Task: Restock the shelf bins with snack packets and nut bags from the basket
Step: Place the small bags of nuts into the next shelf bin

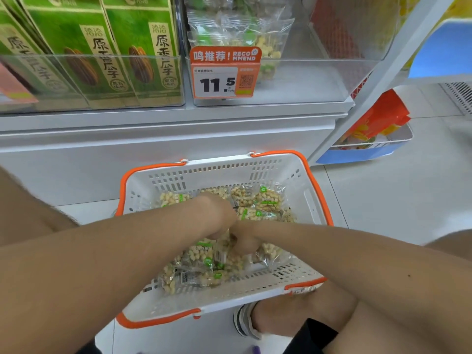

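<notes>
Basket (217, 172) sat on floor below shelf. L hand (217, 215) & R hand (246, 238) were both inside it, touching, fingers curled down into nut bags (268, 200); whether either gripped a bag couldn't be told. Clear bin (306, 80) above, w/ price tag (224, 72), held a few bags.
</notes>
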{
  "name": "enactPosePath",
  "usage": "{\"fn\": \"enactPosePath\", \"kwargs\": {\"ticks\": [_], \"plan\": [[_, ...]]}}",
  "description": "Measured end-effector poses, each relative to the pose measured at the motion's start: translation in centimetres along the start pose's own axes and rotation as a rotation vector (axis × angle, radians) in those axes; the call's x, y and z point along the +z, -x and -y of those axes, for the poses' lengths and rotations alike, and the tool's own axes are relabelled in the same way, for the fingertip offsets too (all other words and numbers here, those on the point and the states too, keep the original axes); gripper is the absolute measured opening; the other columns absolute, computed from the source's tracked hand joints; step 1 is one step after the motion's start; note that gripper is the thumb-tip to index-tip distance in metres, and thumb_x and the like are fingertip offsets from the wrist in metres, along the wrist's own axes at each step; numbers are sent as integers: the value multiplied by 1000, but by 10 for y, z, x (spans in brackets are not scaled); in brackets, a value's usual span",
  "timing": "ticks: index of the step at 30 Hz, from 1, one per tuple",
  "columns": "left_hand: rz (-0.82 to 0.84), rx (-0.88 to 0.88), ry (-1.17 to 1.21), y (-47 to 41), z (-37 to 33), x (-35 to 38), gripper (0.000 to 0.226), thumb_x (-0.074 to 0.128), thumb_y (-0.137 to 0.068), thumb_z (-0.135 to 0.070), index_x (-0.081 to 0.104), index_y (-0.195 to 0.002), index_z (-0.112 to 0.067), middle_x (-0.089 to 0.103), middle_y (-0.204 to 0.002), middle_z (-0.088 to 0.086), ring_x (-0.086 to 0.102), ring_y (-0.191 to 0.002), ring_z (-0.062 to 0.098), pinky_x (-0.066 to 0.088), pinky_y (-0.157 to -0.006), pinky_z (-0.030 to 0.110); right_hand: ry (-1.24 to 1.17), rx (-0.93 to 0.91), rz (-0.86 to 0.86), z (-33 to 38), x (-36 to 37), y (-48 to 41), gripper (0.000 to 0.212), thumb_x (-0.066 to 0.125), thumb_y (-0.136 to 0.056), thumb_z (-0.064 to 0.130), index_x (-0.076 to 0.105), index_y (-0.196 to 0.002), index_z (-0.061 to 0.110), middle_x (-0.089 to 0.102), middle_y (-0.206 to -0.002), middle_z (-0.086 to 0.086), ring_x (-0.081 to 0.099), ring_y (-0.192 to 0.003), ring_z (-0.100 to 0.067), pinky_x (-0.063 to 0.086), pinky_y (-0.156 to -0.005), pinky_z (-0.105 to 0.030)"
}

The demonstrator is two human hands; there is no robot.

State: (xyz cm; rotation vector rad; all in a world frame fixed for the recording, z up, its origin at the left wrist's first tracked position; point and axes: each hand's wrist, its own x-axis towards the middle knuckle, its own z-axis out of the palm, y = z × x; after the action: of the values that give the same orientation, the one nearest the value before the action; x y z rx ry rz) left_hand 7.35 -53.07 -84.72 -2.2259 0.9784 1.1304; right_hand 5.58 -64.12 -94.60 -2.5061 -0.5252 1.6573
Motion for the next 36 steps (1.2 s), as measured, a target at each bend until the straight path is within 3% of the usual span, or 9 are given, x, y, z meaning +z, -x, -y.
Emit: {"fn": "enactPosePath", "kwargs": {"ticks": [2,7,12,16,18,22,27,31,36], "plan": [[32,-21,145,5,6,-5,26,67,-99,-19,61,-124,-15,53,-86,-2,59,-77,17,56,-79,33,-236,-38,-23,-3,-22,9,39,62,-101,20,53,-136,6,65,-121,-12,69,-89,-22,61,-76,-36],[-87,-7,590,30,32,-29,72,84,-82,-53,54,-136,-17,61,-116,-4,62,-108,22,50,-83,32,-635,32,-153,-12,-79,51,23,49,-105,20,65,-105,5,70,-83,-9,56,-52,-15,39,-48,-25],[-292,8,902,58,49,-53,50,76,-93,-41,59,-132,-15,67,-118,3,66,-104,22,56,-91,37,-778,96,-154,-7,-120,106,22,43,-104,23,58,-95,11,68,-73,-9,53,-45,-12,35,-45,-20],[-478,-30,952,78,59,-69,19,52,-105,-21,66,-114,-13,68,-104,8,66,-89,28,54,-70,38,-840,137,-232,-1,-144,151,51,39,-105,49,59,-118,3,79,-93,-16,74,-69,-23,52,-55,-25],[-619,-74,946,91,61,-78,25,46,-106,-14,68,-96,-10,68,-85,10,63,-78,30,45,-63,32,-809,142,-343,6,-151,174,62,35,-103,60,57,-115,4,79,-93,-20,76,-77,-29,55,-62,-27],[-821,-51,1118,116,68,-96,28,47,-110,-21,71,-100,-10,68,-94,15,69,-87,33,65,-71,44,-745,59,-734,17,-165,213,73,44,-94,69,65,-102,0,75,-69,-17,67,-51,-26,49,-55,-27],[-1183,-75,1319,137,84,-115,21,66,-103,-32,80,-91,-22,76,-76,7,75,-72,23,66,-68,44,-697,-111,-1171,20,-183,244,57,66,-84,68,68,-60,16,54,-54,2,50,-51,-13,42,-58,-30],[-1374,-137,1261,142,92,-122,15,71,-100,-35,81,-95,-25,78,-77,-2,76,-71,22,66,-71,46,-552,-247,-1276,7,-193,252,50,77,-79,67,74,-88,18,62,-70,14,57,-66,-2,49,-67,-25],[-1520,-265,1020,144,92,-132,17,66,-101,-37,78,-96,-26,72,-85,-16,66,-81,0,57,-78,31,-511,-312,-1203,-2,-200,242,53,90,-79,38,59,-121,27,73,-91,0,71,-83,-21,59,-85,-48]]}}
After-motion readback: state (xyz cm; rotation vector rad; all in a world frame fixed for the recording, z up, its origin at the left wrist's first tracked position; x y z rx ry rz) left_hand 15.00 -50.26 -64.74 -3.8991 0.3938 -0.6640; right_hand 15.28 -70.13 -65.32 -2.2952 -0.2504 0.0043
